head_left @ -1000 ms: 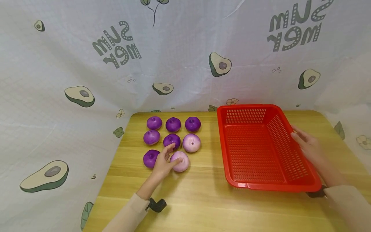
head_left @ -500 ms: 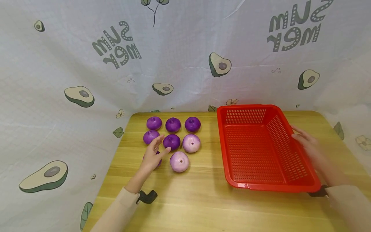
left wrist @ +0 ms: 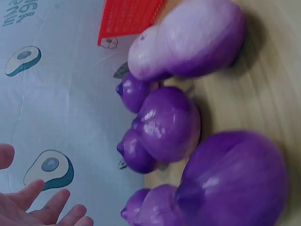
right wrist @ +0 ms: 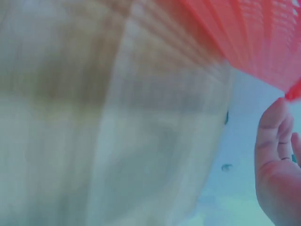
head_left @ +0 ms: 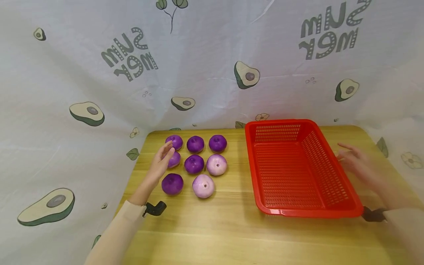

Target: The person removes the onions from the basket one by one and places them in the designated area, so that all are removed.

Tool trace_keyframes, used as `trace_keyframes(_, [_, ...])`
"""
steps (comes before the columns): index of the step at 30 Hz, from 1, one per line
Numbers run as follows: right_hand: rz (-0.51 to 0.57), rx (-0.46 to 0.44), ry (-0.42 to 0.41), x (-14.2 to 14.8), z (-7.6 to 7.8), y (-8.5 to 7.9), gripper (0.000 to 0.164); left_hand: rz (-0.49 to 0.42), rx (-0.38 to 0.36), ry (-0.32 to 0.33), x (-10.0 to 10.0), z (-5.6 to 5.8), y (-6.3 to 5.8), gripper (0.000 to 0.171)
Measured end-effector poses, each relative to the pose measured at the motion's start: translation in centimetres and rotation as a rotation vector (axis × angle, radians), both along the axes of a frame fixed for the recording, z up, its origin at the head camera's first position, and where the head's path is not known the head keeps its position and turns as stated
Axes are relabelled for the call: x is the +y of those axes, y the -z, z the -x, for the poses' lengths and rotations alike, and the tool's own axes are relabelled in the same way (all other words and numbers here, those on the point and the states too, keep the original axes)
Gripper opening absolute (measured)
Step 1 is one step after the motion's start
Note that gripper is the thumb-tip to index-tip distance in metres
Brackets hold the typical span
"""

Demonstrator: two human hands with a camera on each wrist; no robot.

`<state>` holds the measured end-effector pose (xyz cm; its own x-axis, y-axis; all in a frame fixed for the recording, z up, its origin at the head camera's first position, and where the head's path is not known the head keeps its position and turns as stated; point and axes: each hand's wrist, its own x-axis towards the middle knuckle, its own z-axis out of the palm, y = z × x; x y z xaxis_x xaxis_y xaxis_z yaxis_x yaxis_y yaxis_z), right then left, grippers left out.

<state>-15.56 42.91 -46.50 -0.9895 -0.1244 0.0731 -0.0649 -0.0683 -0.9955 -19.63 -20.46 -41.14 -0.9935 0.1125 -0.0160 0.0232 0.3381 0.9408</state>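
Several purple onions stand in rows on the left of the table in the head view. My left hand [head_left: 159, 164] hovers over the left column with fingers loosely extended, holding nothing. It partly covers the middle-left onion [head_left: 174, 159] and overlaps the back-left onion [head_left: 177, 141]. Nearer me are a dark purple onion [head_left: 172, 184] and a pale one [head_left: 203, 186] turned root end up. On the right sits a red plastic basket [head_left: 308, 212] with nothing in it. Just outside its right rim is my right hand [head_left: 357, 163], blurred, its fingers loose and empty.
The wooden table [head_left: 228, 235] runs toward me in front of the onions and basket. A white curtain [head_left: 205, 66] with avocado prints hangs behind and to the left. Another pale onion [head_left: 216, 165] is the one nearest the basket.
My left hand has left the pale front onion, moving left and away from me. My right hand has come off the basket's right rim. The head view has shifted slightly.
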Motion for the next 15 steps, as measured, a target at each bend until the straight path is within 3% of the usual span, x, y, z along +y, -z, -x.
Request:
trace_keyframes(5, [-0.419, 0.045, 0.136, 0.8, 0.6, -2.5, 0.038, 0.085, 0.037, -0.001, -1.3, 1.3, -0.4, 0.058])
trace_keyframes(9, [-0.619, 0.077, 0.231, 0.5, 1.2, -4.8, 0.029, 0.175, 0.068, 0.012, -2.1, 2.5, -0.8, 0.06])
trace_keyframes(13, [-0.817, 0.078, 0.286, -0.6, 2.0, -7.2, 0.057, 0.279, 0.131, 0.043, -2.5, 3.8, -1.3, 0.063])
trace_keyframes(15, [-0.855, 0.073, 0.292, -1.4, 2.5, -8.3, 0.062, 0.356, 0.175, 0.054, -2.6, 4.4, -1.5, 0.064])
